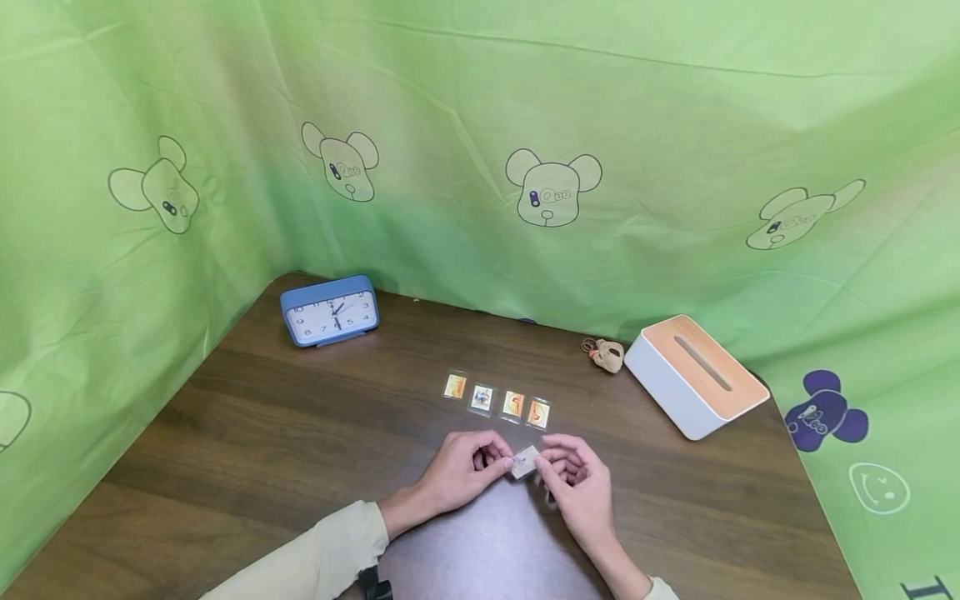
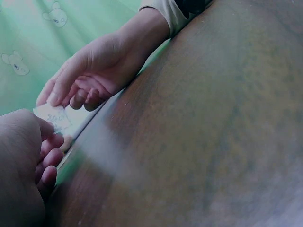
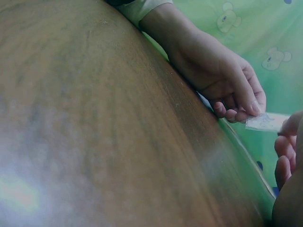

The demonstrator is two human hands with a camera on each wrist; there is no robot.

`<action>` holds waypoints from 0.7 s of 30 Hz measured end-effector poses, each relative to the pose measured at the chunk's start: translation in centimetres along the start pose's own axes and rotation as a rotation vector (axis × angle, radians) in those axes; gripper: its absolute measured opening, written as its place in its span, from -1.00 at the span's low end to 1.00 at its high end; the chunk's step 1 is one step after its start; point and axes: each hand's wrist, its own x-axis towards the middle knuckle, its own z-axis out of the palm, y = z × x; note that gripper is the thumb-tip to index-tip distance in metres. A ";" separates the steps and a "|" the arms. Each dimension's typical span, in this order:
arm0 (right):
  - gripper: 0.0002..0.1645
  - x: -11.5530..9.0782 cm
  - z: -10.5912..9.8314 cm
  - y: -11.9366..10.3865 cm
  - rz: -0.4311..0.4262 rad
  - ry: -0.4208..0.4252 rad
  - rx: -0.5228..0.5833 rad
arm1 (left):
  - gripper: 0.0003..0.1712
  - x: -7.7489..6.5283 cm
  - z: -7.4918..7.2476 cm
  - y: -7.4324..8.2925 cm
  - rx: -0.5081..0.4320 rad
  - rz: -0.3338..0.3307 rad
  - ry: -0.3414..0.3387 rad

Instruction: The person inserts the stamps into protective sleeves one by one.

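Between both hands is a small pale stamp-like piece in a clear sleeve point(image 1: 524, 462), with faint dark marks on its visible face. My left hand point(image 1: 459, 471) pinches its left edge between thumb and forefinger. At the opposite edge, the thumb and fingers of my right hand point(image 1: 581, 487) grip it. Both wrist views show the pale piece point(image 2: 53, 116) raised off the table, spanning the two hands. Just beyond them lies a slanting row of several small picture stamps in clear sleeves point(image 1: 482, 399), mostly orange and yellow.
A blue clock point(image 1: 330, 312) stands at the back left of the brown wooden table point(image 1: 225, 442). At the right sit a white tissue box with a wooden lid point(image 1: 697, 375) and a small tan pouch-like trinket point(image 1: 606, 357). Green printed cloth point(image 1: 465, 167) hangs behind.
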 end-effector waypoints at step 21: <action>-0.89 0.9 -1.5 0.1 0.050 0.090 -0.096 | -0.93 -0.3 -0.5 -0.2 -0.001 0.049 -0.013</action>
